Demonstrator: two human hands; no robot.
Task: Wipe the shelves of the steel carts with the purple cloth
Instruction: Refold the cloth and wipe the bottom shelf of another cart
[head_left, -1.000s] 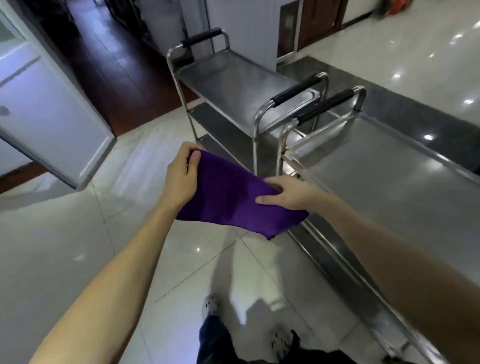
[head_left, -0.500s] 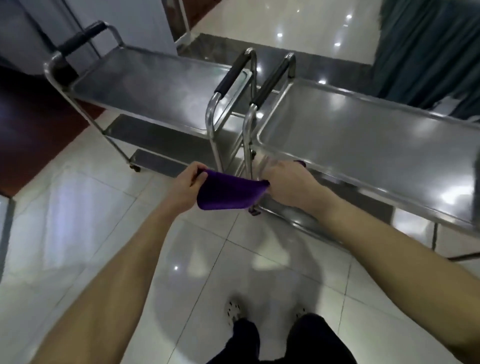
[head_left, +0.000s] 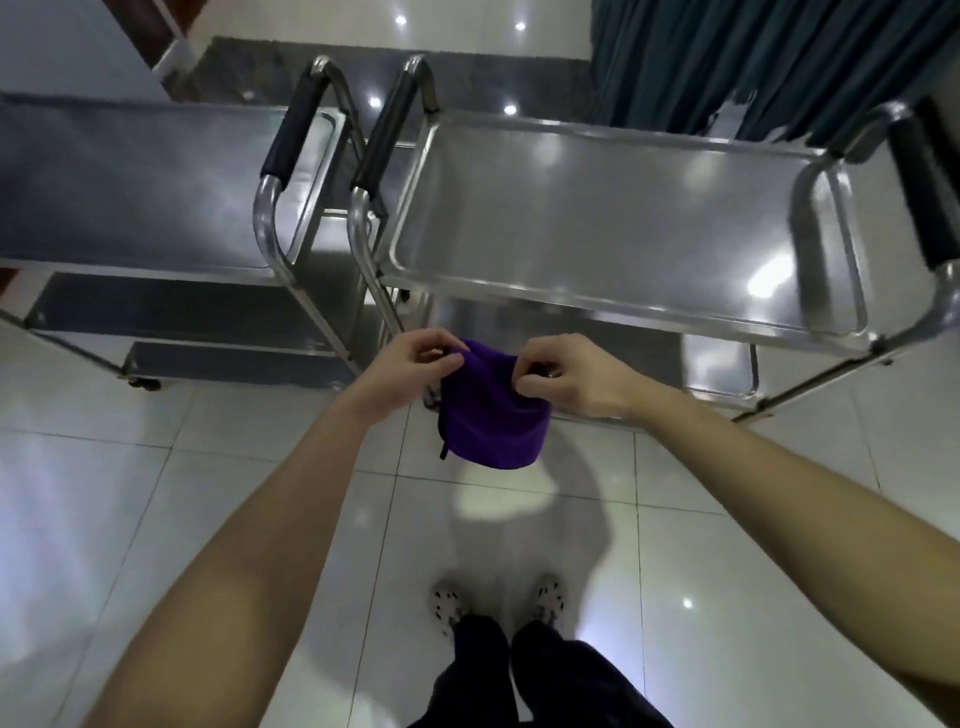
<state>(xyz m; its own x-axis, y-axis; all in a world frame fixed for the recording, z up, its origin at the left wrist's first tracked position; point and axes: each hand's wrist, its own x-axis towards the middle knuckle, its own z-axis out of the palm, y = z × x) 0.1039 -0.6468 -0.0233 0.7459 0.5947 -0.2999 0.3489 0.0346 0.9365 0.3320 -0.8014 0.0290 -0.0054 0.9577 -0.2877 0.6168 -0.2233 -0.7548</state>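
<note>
The purple cloth hangs folded in front of me, above the floor tiles. My left hand pinches its top left edge and my right hand pinches its top right edge. Two steel carts stand side by side just beyond my hands. The right cart's top shelf is bare and shiny, with lower shelves showing under it. Part of the left cart is in view, with its top shelf and two lower shelves. Black-gripped handles of both carts meet in the middle.
A dark teal curtain hangs behind the right cart. The floor is glossy white tile with a dark stone strip behind the carts. My feet stand close to the carts.
My view has swung right and down, so the right cart now lies straight ahead. Both hands have come closer together and the cloth now hangs folded down between them.
</note>
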